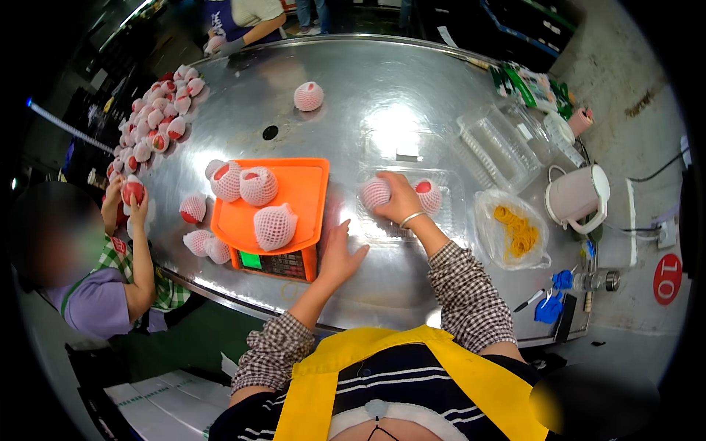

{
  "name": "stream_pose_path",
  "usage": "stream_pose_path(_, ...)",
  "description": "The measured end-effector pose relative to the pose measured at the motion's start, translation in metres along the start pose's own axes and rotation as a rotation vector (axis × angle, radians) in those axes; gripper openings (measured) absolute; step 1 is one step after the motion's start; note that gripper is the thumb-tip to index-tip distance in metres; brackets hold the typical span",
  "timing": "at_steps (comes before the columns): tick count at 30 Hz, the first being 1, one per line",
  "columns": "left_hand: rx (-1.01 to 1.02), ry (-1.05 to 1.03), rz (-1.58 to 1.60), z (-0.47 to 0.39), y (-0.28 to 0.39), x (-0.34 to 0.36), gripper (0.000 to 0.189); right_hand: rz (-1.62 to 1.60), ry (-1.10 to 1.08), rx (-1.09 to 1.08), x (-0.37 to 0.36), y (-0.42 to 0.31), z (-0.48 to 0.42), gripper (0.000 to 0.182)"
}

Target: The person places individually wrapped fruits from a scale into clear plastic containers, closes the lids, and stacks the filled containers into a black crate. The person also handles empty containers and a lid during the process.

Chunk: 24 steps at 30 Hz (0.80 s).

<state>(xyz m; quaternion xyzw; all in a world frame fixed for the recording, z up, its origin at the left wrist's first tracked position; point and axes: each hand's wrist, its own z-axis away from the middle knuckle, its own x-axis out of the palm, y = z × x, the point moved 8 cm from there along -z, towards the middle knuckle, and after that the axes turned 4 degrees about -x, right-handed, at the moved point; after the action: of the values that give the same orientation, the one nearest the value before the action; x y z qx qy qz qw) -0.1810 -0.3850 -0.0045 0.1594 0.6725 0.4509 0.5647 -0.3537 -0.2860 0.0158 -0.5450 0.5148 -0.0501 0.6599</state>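
Note:
My right hand [401, 199] grips a round fruit in a pink foam net [375, 194] at the left part of a clear plastic tray [453, 220]. Beside that hand, a second netted fruit [427, 197] lies in the tray, red skin showing through the net's opening. My left hand [341, 258] holds nothing; its fingers are apart, just right of a scale with an orange pan [303, 204]. Several netted fruits, including one at the pan's front [275, 227], rest on the scale. Its green display [251, 259] faces me.
A large heap of netted red fruits [157, 118] covers the far left. One netted fruit [308, 96] stands alone. Rightward lie clear containers [499, 146], a bag of yellow rubber bands [538, 256], an electric kettle [573, 195] and a pen [529, 300]. Co-workers stand left and across the table.

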Motion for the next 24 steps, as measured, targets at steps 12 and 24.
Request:
stream_pose_path(12, 0.081, 0.367, -0.211, 0.016, 0.005, -0.199, 0.08, 0.57, 0.144, -0.012, -0.012, -0.037, -0.012, 0.053)
stream_pose_path(24, 0.407, 0.154, -0.015, -0.008, 0.082, -0.109, 0.081, -1.12, 0.004, 0.271, 0.053, -0.094, 0.049, 0.059)
